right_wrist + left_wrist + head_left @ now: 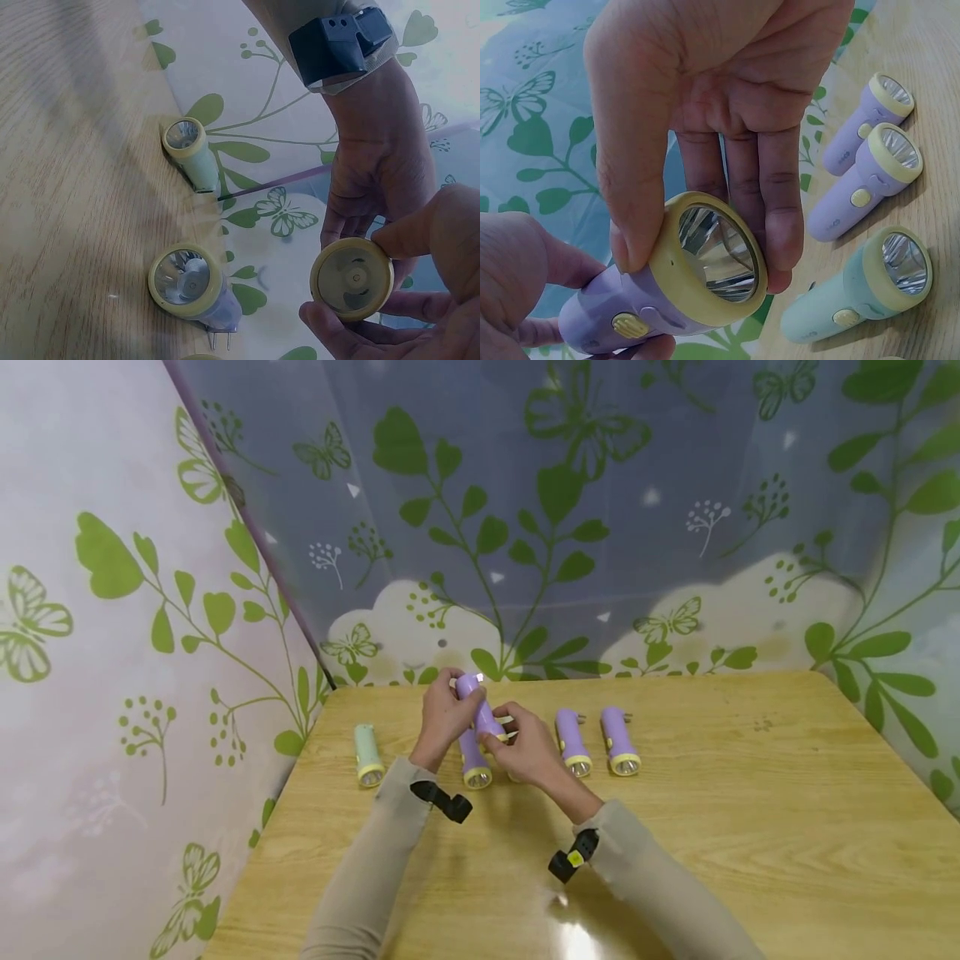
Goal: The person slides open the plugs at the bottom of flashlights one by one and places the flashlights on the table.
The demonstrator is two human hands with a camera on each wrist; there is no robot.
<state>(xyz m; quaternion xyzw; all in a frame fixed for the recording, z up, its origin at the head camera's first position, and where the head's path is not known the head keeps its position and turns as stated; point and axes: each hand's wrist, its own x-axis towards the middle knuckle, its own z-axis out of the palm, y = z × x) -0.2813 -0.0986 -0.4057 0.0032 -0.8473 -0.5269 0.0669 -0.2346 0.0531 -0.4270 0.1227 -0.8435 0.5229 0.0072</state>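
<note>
One purple flashlight, left hand and right hand gripping it above the table — seemingly under inspection — likely needs steadiness next.

The held torch is purple, yellow-rimmed; the left-hand torch, mint; the table, yellowish wood-grain; the upper-centre backdrop, seemingly grey-blue with green leaves.

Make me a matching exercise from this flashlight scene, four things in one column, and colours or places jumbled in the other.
1. Left hand
2. Right hand
3. Held flashlight
4. Leftmost flashlight in the head view

A. Mint green body
B. At the lamp end
C. Purple body
D. Nearer the tail end

Pairs: 1-D, 2-B, 3-C, 4-A.
</note>
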